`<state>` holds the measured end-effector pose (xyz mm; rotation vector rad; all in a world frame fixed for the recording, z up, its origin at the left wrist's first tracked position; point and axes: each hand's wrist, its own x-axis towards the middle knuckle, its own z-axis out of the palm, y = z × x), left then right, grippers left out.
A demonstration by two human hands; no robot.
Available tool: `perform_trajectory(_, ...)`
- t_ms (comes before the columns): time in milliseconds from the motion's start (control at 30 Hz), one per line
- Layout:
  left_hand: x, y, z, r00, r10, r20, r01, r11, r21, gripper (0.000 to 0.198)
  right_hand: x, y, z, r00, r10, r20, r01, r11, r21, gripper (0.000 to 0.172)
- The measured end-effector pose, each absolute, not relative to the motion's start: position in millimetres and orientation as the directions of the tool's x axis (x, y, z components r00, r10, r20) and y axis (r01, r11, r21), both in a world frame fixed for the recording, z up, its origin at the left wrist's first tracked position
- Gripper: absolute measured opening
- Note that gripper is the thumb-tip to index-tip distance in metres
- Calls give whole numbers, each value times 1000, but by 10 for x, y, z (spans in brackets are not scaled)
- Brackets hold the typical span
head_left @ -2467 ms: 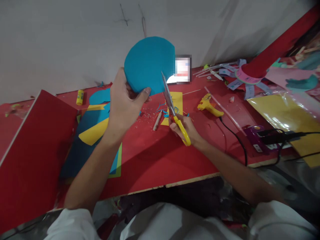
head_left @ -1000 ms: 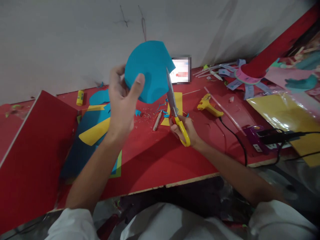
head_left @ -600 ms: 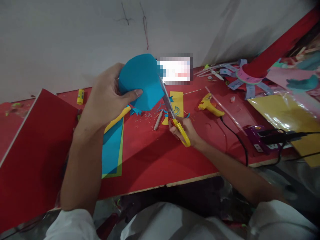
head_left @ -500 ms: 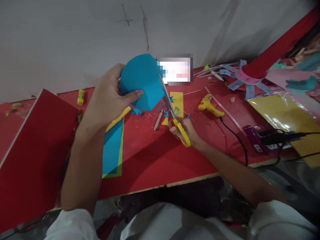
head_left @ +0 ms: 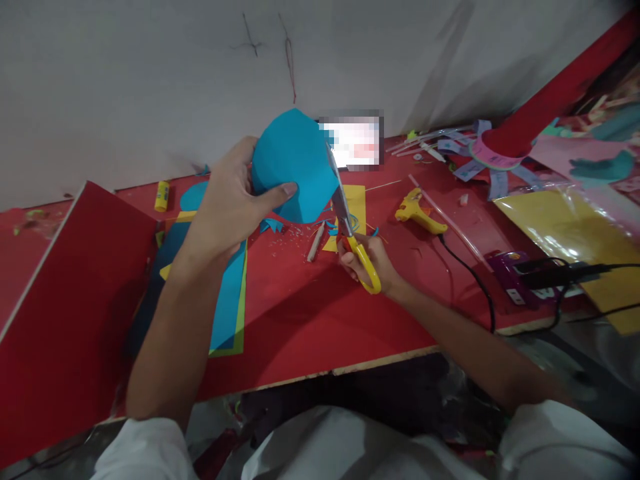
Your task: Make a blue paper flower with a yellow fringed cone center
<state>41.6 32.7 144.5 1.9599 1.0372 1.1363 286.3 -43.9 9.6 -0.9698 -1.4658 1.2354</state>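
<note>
The left hand (head_left: 230, 203) pinches a rounded blue paper piece (head_left: 293, 163), thumb on the near face, fingers mostly hidden behind. To its right, the right hand (head_left: 369, 257) is closed around the handles of yellow-handled scissors (head_left: 344, 212), blades at the paper's right edge (how wide they part is hard to tell). Right of that hand lies a yellow hot glue gun (head_left: 419, 213); left of the left hand, a yellow glue stick (head_left: 161, 196).

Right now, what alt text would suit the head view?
A left hand holds up a rounded blue sheet while the right hand holds yellow-handled scissors at its edge. Below, a red table bears blue scraps and a yellow glue gun.
</note>
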Motion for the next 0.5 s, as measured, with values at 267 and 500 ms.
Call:
perform_trajectory(267,482,264,1411,303,876,375,274,-457,846,56,2843,-443,130,-264,951,162,-98,141,-985,68)
perform_trajectory(500,521,235,1437,332,866,375,305,-474,826,54,2836,-420,164,-259,954,151,-120,123,-985,70)
